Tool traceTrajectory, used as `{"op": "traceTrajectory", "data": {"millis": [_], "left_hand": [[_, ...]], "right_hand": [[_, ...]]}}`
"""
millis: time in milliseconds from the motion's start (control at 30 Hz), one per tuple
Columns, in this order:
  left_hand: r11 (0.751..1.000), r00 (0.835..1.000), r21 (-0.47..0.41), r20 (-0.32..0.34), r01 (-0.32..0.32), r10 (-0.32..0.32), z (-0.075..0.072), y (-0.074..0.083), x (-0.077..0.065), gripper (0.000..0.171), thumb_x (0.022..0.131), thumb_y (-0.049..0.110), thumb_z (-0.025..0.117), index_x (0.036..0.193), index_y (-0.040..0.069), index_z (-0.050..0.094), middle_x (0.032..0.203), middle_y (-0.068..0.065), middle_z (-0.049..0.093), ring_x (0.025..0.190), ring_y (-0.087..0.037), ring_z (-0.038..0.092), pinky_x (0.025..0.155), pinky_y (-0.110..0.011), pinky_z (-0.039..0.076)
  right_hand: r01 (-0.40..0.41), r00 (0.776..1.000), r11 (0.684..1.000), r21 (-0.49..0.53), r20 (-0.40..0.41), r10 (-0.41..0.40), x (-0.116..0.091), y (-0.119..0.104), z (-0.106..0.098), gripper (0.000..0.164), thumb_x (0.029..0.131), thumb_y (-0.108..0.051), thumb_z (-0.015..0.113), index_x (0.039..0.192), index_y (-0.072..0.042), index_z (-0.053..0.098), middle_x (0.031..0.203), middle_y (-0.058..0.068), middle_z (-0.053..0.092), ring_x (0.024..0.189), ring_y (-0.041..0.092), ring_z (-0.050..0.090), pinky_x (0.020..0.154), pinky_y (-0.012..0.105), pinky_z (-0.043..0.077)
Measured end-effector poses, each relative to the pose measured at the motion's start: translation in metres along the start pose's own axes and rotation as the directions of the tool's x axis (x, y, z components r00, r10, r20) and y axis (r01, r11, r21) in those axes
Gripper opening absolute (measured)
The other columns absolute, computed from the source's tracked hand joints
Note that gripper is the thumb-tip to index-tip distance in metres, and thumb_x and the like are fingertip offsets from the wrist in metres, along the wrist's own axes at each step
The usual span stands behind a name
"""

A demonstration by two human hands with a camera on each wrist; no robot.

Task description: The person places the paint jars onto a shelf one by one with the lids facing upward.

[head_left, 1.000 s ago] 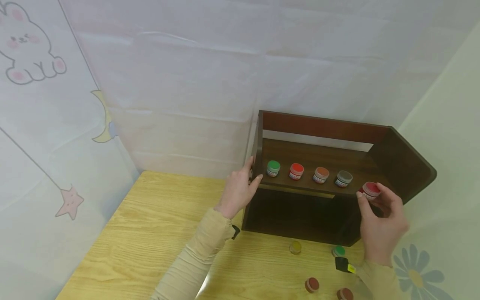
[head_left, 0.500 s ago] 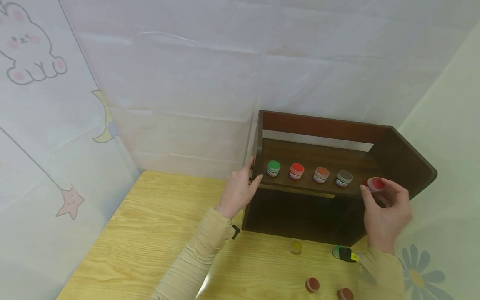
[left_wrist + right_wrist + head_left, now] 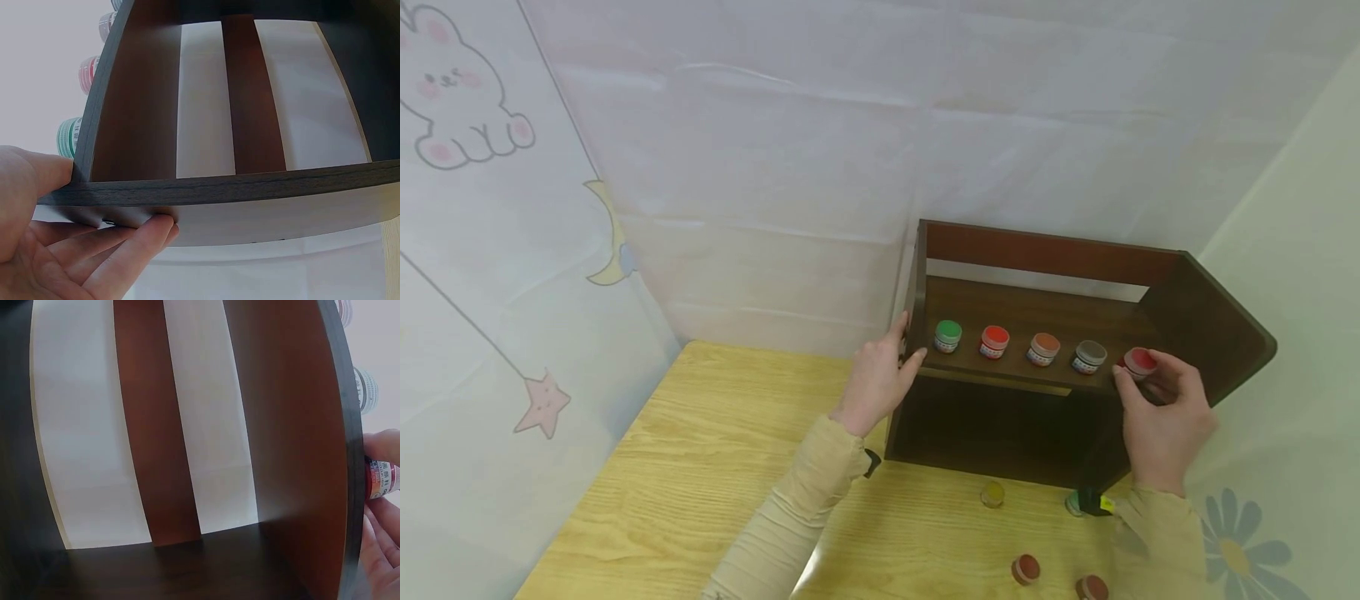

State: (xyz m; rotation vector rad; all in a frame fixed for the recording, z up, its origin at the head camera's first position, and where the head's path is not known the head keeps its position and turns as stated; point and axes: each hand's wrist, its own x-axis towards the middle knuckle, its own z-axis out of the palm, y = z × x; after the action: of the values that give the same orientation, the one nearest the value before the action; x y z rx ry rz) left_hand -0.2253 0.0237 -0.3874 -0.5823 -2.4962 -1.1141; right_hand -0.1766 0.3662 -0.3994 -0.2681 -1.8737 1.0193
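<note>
dark red jar [image 3: 1141,361] is pinched in the right hand [image 3: 1168,425], beside the front edge of the shelf [image 3: 1037,308], whose side the left hand [image 3: 874,379] grips; releasing too near that edge could drop it, and drifting left might knock the grey jar [image 3: 1088,357] near those fingertips.

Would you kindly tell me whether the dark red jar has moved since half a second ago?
Yes: in the head view, the dark red jar, held in the right hand, has shifted left, closer to the unmoved grey-topped jar on the shelf.
</note>
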Motion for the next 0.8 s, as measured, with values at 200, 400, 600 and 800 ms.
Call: {"op": "traceTrajectory", "data": {"millis": [200,400,600,800], "left_hand": [[1.000,1.000,-0.007,0.006,0.000,0.000,-0.0001,0.0001,-0.0003,0.063,0.101,0.021,0.067,0.152,-0.006,0.041,0.058,-0.001,0.048,0.037,-0.006,0.031,0.039,-0.022,0.035],[1.000,1.000,-0.012,-0.002,-0.005,0.005,0.0005,-0.0007,-0.0001,0.063,0.101,0.020,0.067,0.152,-0.006,0.041,0.053,0.000,0.045,0.036,-0.005,0.029,0.037,-0.022,0.033],[1.000,1.000,-0.009,0.002,0.003,-0.003,0.0012,-0.0012,0.0003,0.063,0.101,0.021,0.067,0.152,-0.006,0.040,0.057,-0.004,0.051,0.036,-0.005,0.028,0.037,-0.021,0.032],[1.000,1.000,-0.012,0.000,-0.001,0.001,0.0011,-0.0008,0.0006,0.063,0.101,0.021,0.067,0.152,-0.006,0.040,0.054,0.000,0.046,0.036,-0.005,0.028,0.037,-0.020,0.031]], "right_hand": [[-0.006,1.000,0.999,-0.032,0.017,0.007,0.0021,-0.0014,-0.0005,0.044,0.080,-0.011,0.088,0.121,-0.009,0.074,0.103,-0.005,0.071,0.085,0.001,0.061,0.080,0.012,0.048],[0.001,1.000,1.000,-0.031,0.015,0.000,0.0048,-0.0022,-0.0007,0.043,0.080,-0.010,0.088,0.120,-0.008,0.075,0.099,-0.012,0.069,0.081,0.000,0.062,0.076,0.010,0.048],[0.016,1.000,0.997,-0.081,0.016,-0.014,0.0060,-0.0011,-0.0004,0.044,0.079,-0.011,0.089,0.121,-0.008,0.075,0.100,-0.012,0.065,0.078,-0.004,0.060,0.075,0.008,0.046],[0.019,1.000,0.996,-0.091,0.026,-0.017,0.0061,0.0006,0.0000,0.044,0.079,-0.011,0.089,0.120,-0.007,0.075,0.100,-0.011,0.064,0.079,-0.004,0.059,0.075,0.007,0.046]]}}
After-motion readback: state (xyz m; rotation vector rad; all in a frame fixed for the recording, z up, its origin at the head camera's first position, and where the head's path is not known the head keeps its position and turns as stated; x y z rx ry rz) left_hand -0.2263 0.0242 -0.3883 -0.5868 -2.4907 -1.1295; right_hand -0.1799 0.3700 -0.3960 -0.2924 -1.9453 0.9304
